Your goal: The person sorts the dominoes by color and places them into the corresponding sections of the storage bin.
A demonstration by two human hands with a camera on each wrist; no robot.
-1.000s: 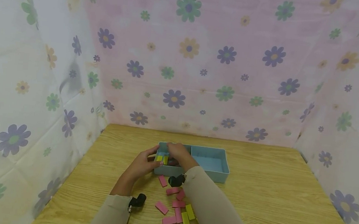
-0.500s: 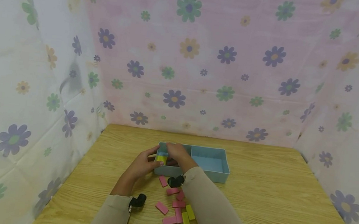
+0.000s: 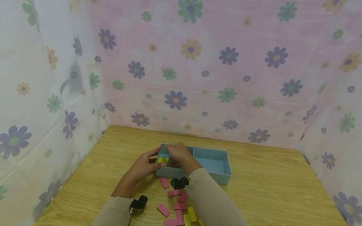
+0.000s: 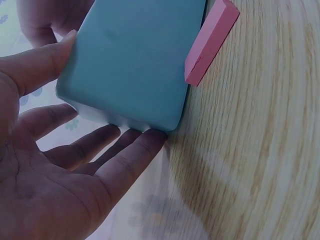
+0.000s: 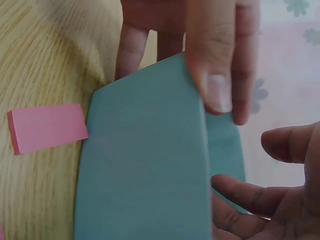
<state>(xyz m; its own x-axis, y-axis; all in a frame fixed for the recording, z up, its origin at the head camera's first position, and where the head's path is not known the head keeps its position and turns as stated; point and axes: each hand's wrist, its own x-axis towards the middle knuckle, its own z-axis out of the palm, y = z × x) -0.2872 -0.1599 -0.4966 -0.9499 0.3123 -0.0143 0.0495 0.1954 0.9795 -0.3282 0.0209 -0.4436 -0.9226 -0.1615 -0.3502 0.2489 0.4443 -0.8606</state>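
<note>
A light blue two-compartment box lies lengthwise across the table. At its left end my left hand grips the corner, thumb on the front rim and fingers against the end wall, as the left wrist view confirms. Over the left compartment, my right hand reaches down inside. Its thumb and fingers stand apart in the right wrist view, with nothing seen between them; the front wall hides some fingertips. Yellow blocks stand side by side in that compartment's left end. A pink block lies just in front of the box.
Several loose pink blocks and a few yellow blocks are scattered on the wooden table in front of the box. My right sleeve partly covers one yellow block. A flowered cloth hangs behind the table.
The yellow blocks in the box, apart a second ago, now stand together at the left. My right hand has risen slightly in the compartment. The left hand has stayed still.
</note>
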